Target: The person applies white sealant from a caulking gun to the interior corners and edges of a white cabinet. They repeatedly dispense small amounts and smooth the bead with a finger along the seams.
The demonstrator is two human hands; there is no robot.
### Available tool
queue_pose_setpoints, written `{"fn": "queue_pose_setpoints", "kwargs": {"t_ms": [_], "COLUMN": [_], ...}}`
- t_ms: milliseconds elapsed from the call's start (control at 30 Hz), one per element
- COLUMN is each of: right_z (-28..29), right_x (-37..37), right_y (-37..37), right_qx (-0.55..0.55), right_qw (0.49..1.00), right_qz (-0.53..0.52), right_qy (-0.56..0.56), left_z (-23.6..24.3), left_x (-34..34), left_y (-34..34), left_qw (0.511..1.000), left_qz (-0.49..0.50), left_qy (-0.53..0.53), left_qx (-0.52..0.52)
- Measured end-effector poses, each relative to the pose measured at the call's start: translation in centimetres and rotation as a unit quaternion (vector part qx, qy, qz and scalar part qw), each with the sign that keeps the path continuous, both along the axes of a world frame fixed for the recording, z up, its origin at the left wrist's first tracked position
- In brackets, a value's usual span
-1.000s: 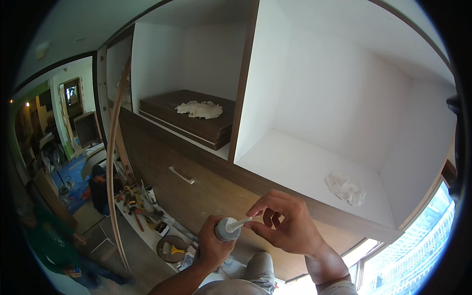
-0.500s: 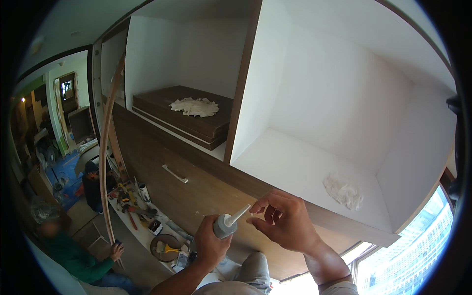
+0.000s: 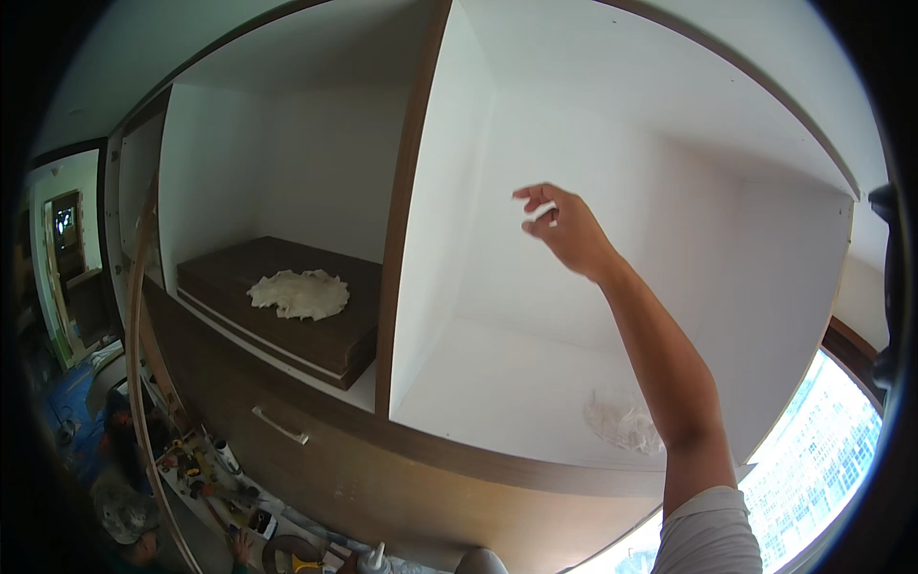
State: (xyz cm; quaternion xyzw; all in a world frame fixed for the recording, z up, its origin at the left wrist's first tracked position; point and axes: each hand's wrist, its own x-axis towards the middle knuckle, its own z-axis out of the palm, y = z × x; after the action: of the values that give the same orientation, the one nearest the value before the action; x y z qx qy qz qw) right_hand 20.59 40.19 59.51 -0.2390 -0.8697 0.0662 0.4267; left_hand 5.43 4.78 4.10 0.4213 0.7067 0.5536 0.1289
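Observation:
My right hand (image 3: 557, 222) is raised inside the white right cabinet compartment (image 3: 727, 249), away from its walls, empty, with bent fingers apart. At the bottom edge my left hand (image 3: 349, 565), mostly cut off, holds the grey sealant tube (image 3: 373, 564) with its white nozzle upward. A crumpled translucent white wad (image 3: 622, 421) lies on the right compartment's floor, partly behind my forearm. In the left compartment, a crumpled cream wad (image 3: 298, 293) rests on stacked dark-brown boards (image 3: 220, 268).
A long thin wooden strip (image 3: 139, 364) stands upright at the left. Below are a cluttered tool ledge (image 3: 196, 469) and a co-worker (image 3: 129, 517) with a hand (image 3: 240, 548) showing. A brown panel with a handle (image 3: 280, 425) sits under the compartments, a bright window (image 3: 822, 450) right, a doorway (image 3: 72, 249) left.
My right hand has risen from beside the nozzle into the right compartment. My left hand and tube have dropped to the frame's bottom. The view has shifted upward, and the co-worker has moved.

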Motion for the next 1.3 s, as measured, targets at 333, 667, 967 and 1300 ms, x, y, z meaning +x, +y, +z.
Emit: {"fn": "queue_pose_setpoints", "kwargs": {"t_ms": [333, 667, 967, 1300], "right_z": [10.2, 11.4, 11.2, 8.5], "right_x": [-9.2, -11.8, -12.3, -12.1], "right_y": [17.5, 20.4, 20.2, 18.9], "right_qx": [0.134, 0.166, 0.199, 0.245], "right_qw": [0.985, 0.97, 0.954, 0.929], "right_qz": [-0.109, -0.175, -0.225, -0.272], "right_qy": [0.026, 0.016, -0.009, -0.053], "left_z": [-16.3, -17.0, -17.2, -17.2], "left_x": [0.5, -1.8, -2.7, -3.0], "left_y": [-8.7, -7.1, -6.5, -6.7], "left_qw": [0.962, 0.943, 0.937, 0.936], "left_qz": [-0.084, -0.121, -0.136, -0.142], "left_qy": [-0.162, -0.174, -0.176, -0.168], "left_qx": [-0.205, -0.257, -0.27, -0.277]}}
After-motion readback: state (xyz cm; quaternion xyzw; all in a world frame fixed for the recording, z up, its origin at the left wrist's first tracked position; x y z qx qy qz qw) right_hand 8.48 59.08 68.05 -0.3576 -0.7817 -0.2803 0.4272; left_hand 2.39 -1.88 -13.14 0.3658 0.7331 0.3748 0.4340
